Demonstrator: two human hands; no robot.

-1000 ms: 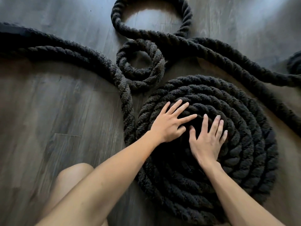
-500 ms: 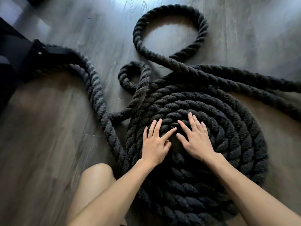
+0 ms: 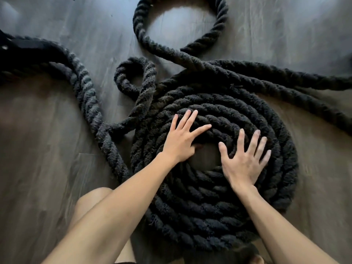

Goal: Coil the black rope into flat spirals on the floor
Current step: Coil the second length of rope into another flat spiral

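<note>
A thick black rope lies wound into a wide flat spiral [image 3: 219, 197] on the wooden floor, with a small bare patch of floor at its centre. My left hand [image 3: 181, 138] presses flat on the inner turns at the upper left of that patch, fingers spread. My right hand [image 3: 245, 159] lies flat on the inner turns to the right, fingers spread too. Loose rope leaves the spiral at the top: a small loop [image 3: 133, 77], a larger loop [image 3: 179, 21] farther back, and long strands [image 3: 295, 86] running off right.
A doubled length of rope [image 3: 85, 96] curves from the dark left edge down beside the spiral. My bare knee [image 3: 91, 202] is at the lower left, close to the coil's near rim. Grey-brown wooden floor [image 3: 42, 168] surrounds everything.
Both hands have slid apart across the spiral, left one up and leftward, right one rightward, and a bare gap of floor now shows at the centre. The small loop has tightened.
</note>
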